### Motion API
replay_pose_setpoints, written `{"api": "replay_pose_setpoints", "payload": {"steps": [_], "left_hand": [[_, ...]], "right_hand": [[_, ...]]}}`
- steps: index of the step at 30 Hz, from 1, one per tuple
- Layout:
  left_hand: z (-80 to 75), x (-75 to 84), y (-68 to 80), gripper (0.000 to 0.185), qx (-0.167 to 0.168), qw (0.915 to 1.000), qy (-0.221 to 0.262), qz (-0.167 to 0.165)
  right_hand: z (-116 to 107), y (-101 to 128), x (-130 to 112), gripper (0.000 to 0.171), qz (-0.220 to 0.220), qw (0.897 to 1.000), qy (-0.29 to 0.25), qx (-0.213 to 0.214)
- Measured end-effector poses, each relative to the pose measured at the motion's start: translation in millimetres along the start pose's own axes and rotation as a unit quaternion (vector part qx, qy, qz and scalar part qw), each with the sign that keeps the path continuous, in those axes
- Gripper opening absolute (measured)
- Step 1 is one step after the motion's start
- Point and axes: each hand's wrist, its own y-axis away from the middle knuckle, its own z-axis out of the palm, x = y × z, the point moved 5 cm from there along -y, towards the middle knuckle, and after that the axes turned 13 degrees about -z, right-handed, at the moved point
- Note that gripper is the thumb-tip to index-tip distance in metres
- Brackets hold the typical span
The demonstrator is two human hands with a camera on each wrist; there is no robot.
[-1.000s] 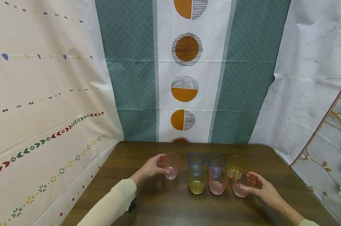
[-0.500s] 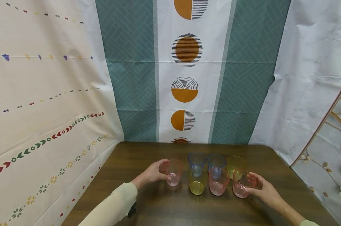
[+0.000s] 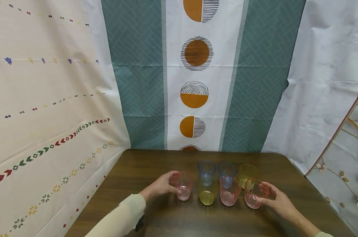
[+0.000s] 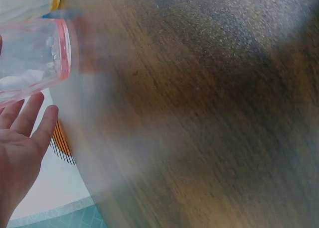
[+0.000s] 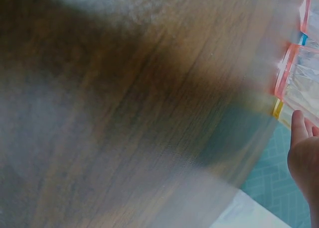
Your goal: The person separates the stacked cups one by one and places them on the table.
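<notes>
On the left of the table, my left hand (image 3: pixel 162 186) holds a clear pink tumbler (image 3: pixel 185 189), thumb at the near side and fingers round the far side. The left wrist view shows the fingers (image 4: pixel 31 116) along that tumbler's wall. To the right, my right hand (image 3: pixel 278 200) grips another pink tumbler (image 3: pixel 252 199) by its right side. Between the two hands stand a yellow tumbler (image 3: pixel 206 197) and a third pink tumbler (image 3: pixel 229 196), both upright. A narrow gap shows between the left-hand tumbler and the yellow one.
Behind the front row stand two blue tumblers (image 3: pixel 206 167) (image 3: pixel 227 168) and a yellow tumbler (image 3: pixel 247 170), partly overlapped by the front ones. The dark wooden table (image 3: pixel 155 159) ends at a patterned curtain (image 3: pixel 143 98); cloth also hangs at both sides.
My left hand has brought its pink tumbler nearer to me and slightly right, into line with the front row. The right hand and its tumbler have stayed in place.
</notes>
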Motion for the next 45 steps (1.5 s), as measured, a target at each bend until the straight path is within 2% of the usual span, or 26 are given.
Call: {"api": "replay_pose_setpoints", "payload": {"steps": [19,26,36,40,45], "left_hand": [[3.6,-2.8,0.3,0.075,-0.010,0.9999,-0.004,0.004],[7.2,-5.0,-0.6,0.076,-0.025,0.9996,-0.001,0.016],[9.1,-3.1,-0.7,0.077,-0.038,0.9992,-0.007,0.011],[9.4,-1.9,-0.1,0.079,-0.034,0.9992,-0.020,0.009],[8.9,-5.0,4.7,0.089,-0.032,0.9972,-0.068,0.005]], "right_hand": [[0.3,-1.7,-2.3,0.075,-0.004,1.000,-0.001,0.004],[0.5,-1.5,-1.9,0.074,-0.006,1.000,-0.003,0.007],[-0.7,0.0,-2.1,0.073,-0.007,1.000,0.002,0.010],[-0.8,-0.1,-2.2,0.075,-0.004,1.000,0.015,0.005],[0.3,0.9,-3.8,0.084,0.007,0.999,0.035,-0.010]]}}
